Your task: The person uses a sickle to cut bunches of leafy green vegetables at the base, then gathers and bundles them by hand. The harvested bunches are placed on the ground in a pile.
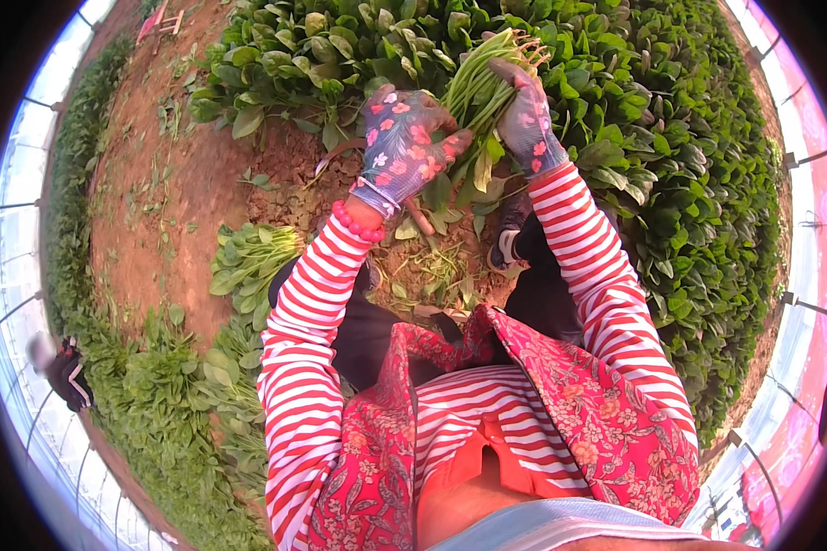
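In a floral glove, my right hand (528, 113) is closed around a bunch of spinach (479, 86), stems and reddish roots pointing up and away, leaves hanging below. Close to the left side of the bunch is my left hand (410, 141), gloved alike, fingers curled; whether it grips a stem or the tool under it, I cannot tell. A sickle lies or hangs beneath that hand, its curved blade (334, 155) to the left and its wooden handle (419, 217) sticking out below. Cut spinach (258, 258) lies in a pile on the soil left of my knee.
Standing spinach plants (675, 172) grow ahead and to the right. Laid spinach (172, 406) covers the ground at lower left. Loose leaves lie on the soil (138, 227) and between my shoes. Another person (69, 375) is at the far left, near the greenhouse wall.
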A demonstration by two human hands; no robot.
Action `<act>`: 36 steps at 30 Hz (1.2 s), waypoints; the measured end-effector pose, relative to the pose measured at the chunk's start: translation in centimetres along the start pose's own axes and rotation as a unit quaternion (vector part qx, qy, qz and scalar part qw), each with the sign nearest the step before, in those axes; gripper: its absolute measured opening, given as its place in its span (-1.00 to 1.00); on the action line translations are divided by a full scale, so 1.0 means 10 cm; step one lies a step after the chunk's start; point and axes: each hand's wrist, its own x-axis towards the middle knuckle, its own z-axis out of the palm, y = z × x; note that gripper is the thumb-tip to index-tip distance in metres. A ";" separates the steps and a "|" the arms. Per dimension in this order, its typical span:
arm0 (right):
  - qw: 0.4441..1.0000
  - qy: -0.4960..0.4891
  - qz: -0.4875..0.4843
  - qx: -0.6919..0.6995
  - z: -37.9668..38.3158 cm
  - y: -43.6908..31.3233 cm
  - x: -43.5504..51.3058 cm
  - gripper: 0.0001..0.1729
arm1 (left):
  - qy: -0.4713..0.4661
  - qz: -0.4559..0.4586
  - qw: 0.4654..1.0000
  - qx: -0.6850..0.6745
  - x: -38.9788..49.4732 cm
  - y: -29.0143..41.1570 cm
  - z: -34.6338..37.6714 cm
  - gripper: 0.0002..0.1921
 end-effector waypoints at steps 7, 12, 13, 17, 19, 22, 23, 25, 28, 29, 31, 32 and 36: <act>0.996 0.024 0.058 0.060 0.17 -0.15 -0.05 -0.42 | 0.009 -0.046 0.998 -0.034 -0.05 -0.08 0.10 -0.81; 0.998 0.020 0.027 0.051 0.15 0.00 -0.05 -0.43 | 0.095 -0.035 0.995 0.017 0.00 -0.16 0.17 -0.80; 0.995 0.043 0.060 0.072 0.22 -0.04 -0.09 -0.46 | 0.096 -0.022 0.994 0.038 0.01 -0.18 0.16 -0.80; 1.000 0.005 0.028 0.009 0.08 -0.01 -0.07 -0.61 | 0.050 -0.046 0.995 -0.072 -0.01 -0.32 0.16 -0.76; 0.982 -0.017 -0.024 -0.188 0.05 -0.09 -0.05 -0.65 | 0.037 -0.112 0.973 -0.197 0.00 -0.38 0.07 -0.73; 0.975 -0.033 -0.034 -0.217 0.04 -0.16 -0.06 -0.63 | -0.030 -0.205 0.818 -0.536 -0.08 -0.70 0.10 -0.63; 0.990 -0.010 0.023 -0.139 0.06 -0.19 -0.08 -0.63 | -0.049 -0.209 0.774 -0.596 -0.08 -0.72 0.08 -0.61; 0.990 0.037 0.138 0.020 0.11 -0.26 -0.09 -0.64 | -0.082 -0.262 0.792 -0.546 -0.04 -0.62 -0.01 -0.56; 0.980 0.009 0.156 0.121 0.07 -0.25 -0.08 -0.66 | -0.118 -0.314 0.820 -0.464 -0.09 -0.64 -0.04 -0.55; 0.970 0.024 0.180 0.162 0.08 -0.22 -0.07 -0.65 | -0.126 -0.286 0.832 -0.459 -0.14 -0.69 -0.04 -0.58; 0.943 0.057 0.224 0.240 0.06 -0.14 -0.06 -0.63 | -0.143 -0.226 0.852 -0.450 -0.17 -0.74 -0.03 -0.64; 0.942 0.054 0.226 0.241 0.04 -0.10 -0.04 -0.62 | -0.160 -0.210 0.853 -0.451 -0.18 -0.77 -0.03 -0.70; 0.944 0.053 0.208 0.251 -0.06 0.03 0.03 -0.61 | -0.215 -0.243 0.828 -0.457 -0.08 -0.72 -0.16 -0.68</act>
